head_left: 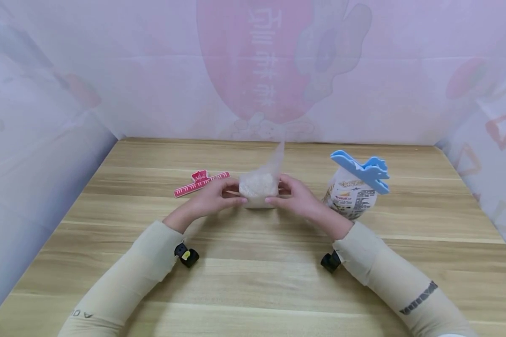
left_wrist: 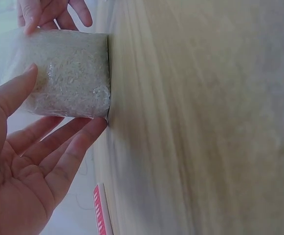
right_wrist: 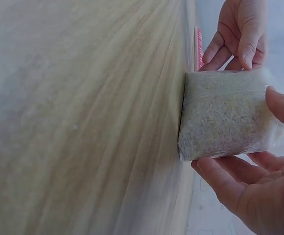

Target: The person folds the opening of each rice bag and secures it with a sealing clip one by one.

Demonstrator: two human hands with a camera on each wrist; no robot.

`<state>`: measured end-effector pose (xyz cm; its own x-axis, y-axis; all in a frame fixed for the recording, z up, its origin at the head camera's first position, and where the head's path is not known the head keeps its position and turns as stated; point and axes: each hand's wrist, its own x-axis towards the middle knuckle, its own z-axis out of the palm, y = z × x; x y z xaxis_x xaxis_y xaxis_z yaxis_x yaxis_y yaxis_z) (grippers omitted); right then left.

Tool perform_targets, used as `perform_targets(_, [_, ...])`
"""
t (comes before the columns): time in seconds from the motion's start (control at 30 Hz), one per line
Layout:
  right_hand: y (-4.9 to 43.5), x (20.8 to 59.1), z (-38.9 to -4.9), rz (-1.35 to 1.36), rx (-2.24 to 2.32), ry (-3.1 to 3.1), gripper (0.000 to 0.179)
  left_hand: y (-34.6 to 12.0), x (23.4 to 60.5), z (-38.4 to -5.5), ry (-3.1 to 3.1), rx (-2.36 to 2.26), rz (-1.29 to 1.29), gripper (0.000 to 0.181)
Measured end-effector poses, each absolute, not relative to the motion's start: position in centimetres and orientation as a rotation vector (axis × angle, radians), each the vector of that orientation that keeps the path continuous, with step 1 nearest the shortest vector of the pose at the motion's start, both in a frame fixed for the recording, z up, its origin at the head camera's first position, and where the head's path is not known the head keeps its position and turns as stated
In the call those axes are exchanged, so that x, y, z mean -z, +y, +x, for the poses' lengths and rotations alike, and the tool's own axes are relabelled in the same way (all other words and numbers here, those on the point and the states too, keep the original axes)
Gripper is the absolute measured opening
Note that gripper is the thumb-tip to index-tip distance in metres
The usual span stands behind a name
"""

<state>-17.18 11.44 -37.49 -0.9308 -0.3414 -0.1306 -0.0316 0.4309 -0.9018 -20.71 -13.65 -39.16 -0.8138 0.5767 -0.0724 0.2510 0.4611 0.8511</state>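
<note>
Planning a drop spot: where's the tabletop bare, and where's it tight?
Bare wooden table: in front of the rice bag, between the sleeves; left of the red clip; right of the printed bag with the blue clip. Crowded: both sides of the rice bag, where the left hand and right hand hold it; red clip close by.

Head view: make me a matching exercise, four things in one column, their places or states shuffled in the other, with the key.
Column one:
1. Red clip
2. Blue clip
3. Bag of rice
4. Printed packet

Column two:
A. Held between the left hand and right hand
B. Topped by a clip
C. Lying on the table
D. Clamped across a packet's top

Pairs: 1-C; 2-D; 3-A; 4-B
</note>
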Motion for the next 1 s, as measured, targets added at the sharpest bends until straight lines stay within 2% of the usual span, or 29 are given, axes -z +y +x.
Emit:
perform_targets(0.37, [12.3, 37.1, -15.8, -0.402, 1.424, 2.438, 0.062, -13.0, 39.2, -19.8, 2.309, -1.342, 0.807, 0.033])
perform_targets(1.0, [14.1, 37.1, -13.2, -0.531, 1.363, 2.452, 0.06, -12.1, 39.1, -17.9, 2.229, -1.302, 0.801, 0.033])
